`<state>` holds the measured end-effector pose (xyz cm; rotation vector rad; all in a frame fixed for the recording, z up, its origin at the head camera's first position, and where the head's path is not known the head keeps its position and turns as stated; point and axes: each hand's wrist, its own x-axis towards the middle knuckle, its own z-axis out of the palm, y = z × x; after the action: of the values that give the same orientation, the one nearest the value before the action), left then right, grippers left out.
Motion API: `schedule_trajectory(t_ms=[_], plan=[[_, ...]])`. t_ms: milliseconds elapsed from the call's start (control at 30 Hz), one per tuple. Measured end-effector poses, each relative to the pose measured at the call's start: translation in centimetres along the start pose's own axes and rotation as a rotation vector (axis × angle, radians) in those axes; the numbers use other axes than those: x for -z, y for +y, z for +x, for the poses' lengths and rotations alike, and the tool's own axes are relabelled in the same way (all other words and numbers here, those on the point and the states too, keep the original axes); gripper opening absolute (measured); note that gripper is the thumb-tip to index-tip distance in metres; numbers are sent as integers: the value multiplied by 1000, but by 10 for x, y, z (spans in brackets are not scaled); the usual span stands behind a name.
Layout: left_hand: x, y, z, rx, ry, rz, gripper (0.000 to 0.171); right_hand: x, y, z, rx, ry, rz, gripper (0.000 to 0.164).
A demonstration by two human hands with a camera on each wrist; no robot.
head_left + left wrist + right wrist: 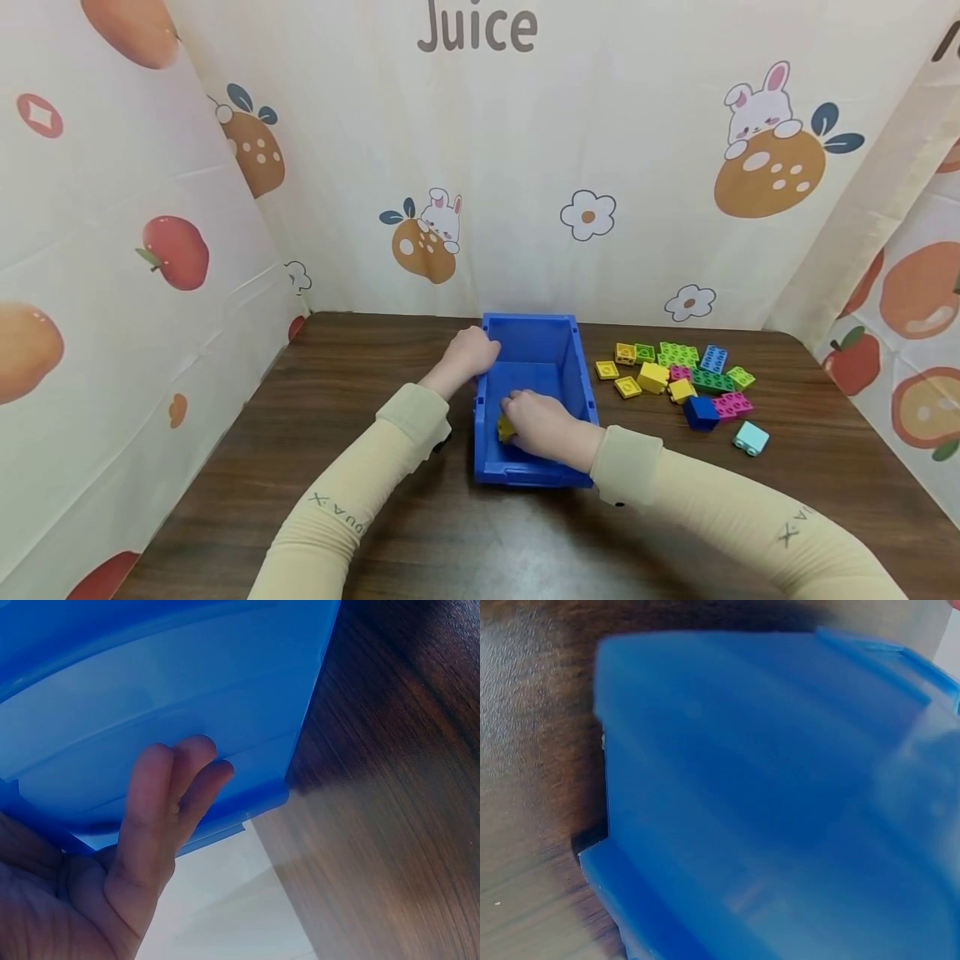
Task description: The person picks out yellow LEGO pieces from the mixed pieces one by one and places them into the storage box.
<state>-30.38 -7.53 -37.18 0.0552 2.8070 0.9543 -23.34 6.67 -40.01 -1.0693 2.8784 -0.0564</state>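
A blue plastic bin [528, 375] stands on the dark wooden table. My left hand [468, 352] grips its left side wall near the far end. In the left wrist view the fingers [146, 817] lie along the blue wall. My right hand [543, 423] is down inside the bin's nearer half and holds a yellow toy brick [506, 429], partly hidden under the fingers. The right wrist view is filled by the bin's interior [765, 780]; the right hand and brick are out of that view.
Right of the bin lie several loose toy bricks, among them a yellow brick [653, 377], a dark blue brick [701, 412], a pink brick [732, 406] and a light turquoise brick [751, 438]. A printed curtain [510, 150] hangs behind the table [360, 367].
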Motion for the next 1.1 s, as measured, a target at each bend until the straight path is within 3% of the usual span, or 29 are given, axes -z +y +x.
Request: schedule_trajectory(t_ms=[300,567,867,1100], plan=[[0,-1,-1,0,3,-33,38,10,-1,-4,5,-15,-9,39],[0,0,0,2,-2,-31,38,24,0,-8,-22,-81,37,44],[1,0,0,7,-1,-28,37,51,2,-13,-29,-138,58,46],[0,0,0,21,-6,-44,37,78,8,-20,-13,-109,77,42]])
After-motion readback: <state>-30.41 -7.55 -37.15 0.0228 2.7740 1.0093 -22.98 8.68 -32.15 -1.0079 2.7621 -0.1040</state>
